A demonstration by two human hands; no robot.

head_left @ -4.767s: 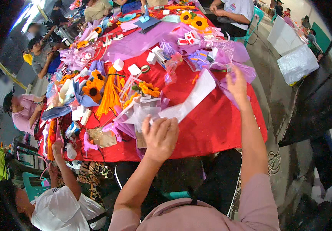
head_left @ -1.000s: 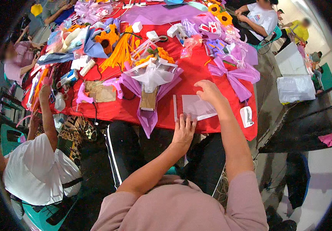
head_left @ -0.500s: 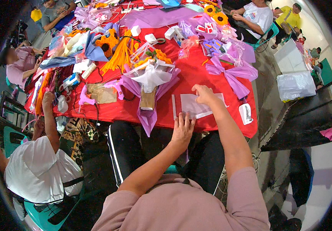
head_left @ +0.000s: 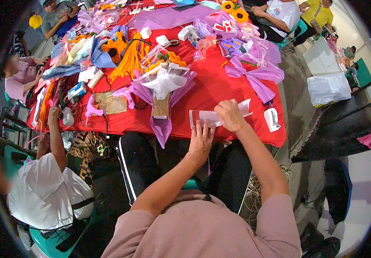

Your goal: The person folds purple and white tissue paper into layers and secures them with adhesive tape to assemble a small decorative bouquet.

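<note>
A translucent, white-edged wrapping sheet (head_left: 207,115) lies on the red tablecloth close to the front edge, partly folded and lifting at its right end. My left hand (head_left: 200,139) rests with fingers stretched out over the sheet's near edge. Bent and closed, the fingers of my right hand (head_left: 229,115) grip the sheet near its middle; the fingertips are partly hidden. To the left stands a bouquet (head_left: 164,84) in white and purple wrap with orange flowers and a brown block-like base. A white tape dispenser (head_left: 272,120) sits to the right of my right hand.
Two pink glue guns (head_left: 93,107) lie by a cardboard piece (head_left: 113,104). A purple ribbon bow (head_left: 254,73), orange pipe cleaners (head_left: 130,58) and sunflowers (head_left: 239,15) crowd the farther table. A person in white (head_left: 48,189) sits at my left on a green chair.
My right hand has drawn back from the sheet's far side and its fingers have closed. The sheet's far part has come over toward me, while my left hand stays at the near edge.
</note>
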